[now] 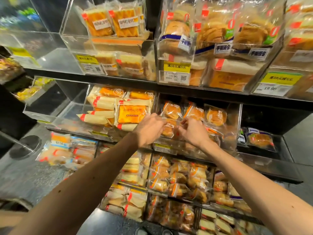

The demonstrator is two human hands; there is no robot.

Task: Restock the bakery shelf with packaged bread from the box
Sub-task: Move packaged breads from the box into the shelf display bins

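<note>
Both my hands reach into a clear acrylic bin point(234, 133) on the middle shelf. Between them sits a round bun in a clear wrapper with an orange stripe point(169, 128). My left hand point(149, 129) pinches the wrapper's left edge and my right hand point(193, 131) pinches its right edge. More wrapped buns point(215, 116) of the same kind stand behind it in the bin. The box named in the task is out of view.
A bin of yellow toast packs point(132, 113) stands just left of my hands. Upper bins hold sliced cake point(123, 22) and hand-torn bread point(254, 34), with yellow price tags point(177, 67). Lower tiers hold several wrapped buns point(179, 180). Far left bins look bare.
</note>
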